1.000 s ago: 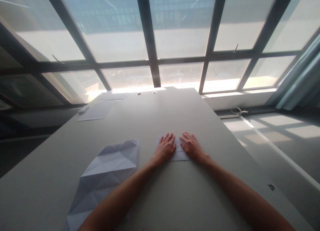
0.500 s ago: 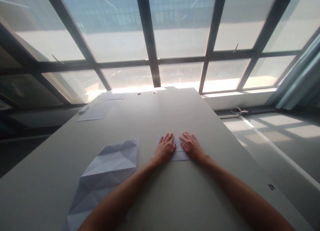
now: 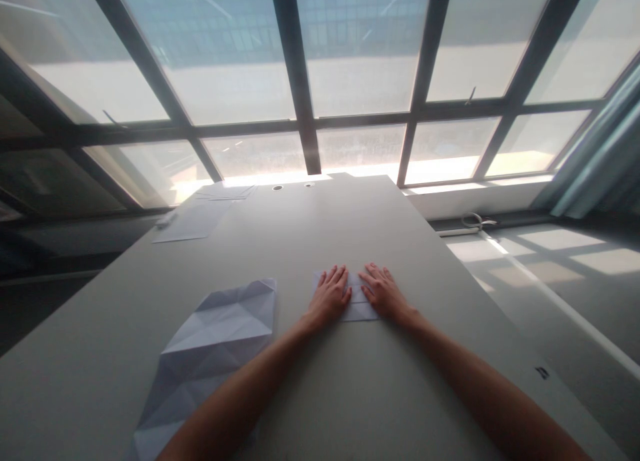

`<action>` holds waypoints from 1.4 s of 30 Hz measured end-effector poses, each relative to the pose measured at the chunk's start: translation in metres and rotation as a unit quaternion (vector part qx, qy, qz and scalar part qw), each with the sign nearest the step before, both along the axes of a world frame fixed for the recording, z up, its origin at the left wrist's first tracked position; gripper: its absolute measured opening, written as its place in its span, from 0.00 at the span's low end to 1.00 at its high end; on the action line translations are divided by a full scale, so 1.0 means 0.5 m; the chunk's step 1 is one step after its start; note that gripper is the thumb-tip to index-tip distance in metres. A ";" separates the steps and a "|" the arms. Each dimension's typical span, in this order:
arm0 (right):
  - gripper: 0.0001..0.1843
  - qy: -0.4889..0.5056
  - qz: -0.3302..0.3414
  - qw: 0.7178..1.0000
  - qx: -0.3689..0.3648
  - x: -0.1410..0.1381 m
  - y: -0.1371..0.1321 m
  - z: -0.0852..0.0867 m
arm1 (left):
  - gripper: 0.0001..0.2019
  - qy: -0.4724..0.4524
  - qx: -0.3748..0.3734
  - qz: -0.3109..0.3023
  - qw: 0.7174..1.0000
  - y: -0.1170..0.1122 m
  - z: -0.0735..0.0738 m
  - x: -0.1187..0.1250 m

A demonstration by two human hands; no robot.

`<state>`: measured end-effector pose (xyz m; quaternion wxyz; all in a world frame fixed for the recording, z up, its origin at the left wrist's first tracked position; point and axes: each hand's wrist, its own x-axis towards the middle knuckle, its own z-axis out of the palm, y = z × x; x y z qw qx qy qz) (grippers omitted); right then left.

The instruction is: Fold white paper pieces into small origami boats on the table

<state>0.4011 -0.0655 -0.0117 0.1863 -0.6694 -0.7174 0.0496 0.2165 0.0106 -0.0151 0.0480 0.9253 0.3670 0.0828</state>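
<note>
Left hand (image 3: 329,292): lies flat on left part of the folded paper (image 3: 359,311) | right hand (image 3: 383,290): flat also, on its right part | hands: slightly apart from each other | folded paper: on the table (image 3: 360,228), under both hands, visible between them | creased paper (image 3: 225,321): to the left of left hand, partly hidden by the left arm (image 3: 250,391)

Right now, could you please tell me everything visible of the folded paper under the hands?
The folded paper is small and whitish, with fold lines across its visible part. It lies flat on the table, right of the larger creased sheet. The left hand and right hand rest palm-down on it, hiding much of its outline.
</note>
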 end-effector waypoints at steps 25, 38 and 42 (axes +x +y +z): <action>0.23 0.002 -0.031 0.999 0.027 0.002 0.003 0.000 | 0.31 0.008 -0.003 -0.003 1.000 -0.006 0.005 -0.001; 0.23 -0.023 -0.001 1.000 -0.017 -0.012 -0.004 0.005 | 0.27 -0.006 0.004 0.017 1.000 -0.001 0.000 0.001; 0.24 -0.034 -0.075 0.997 -0.011 -0.003 -0.001 -0.001 | 0.24 -0.010 0.008 -0.002 1.000 -0.004 0.005 -0.003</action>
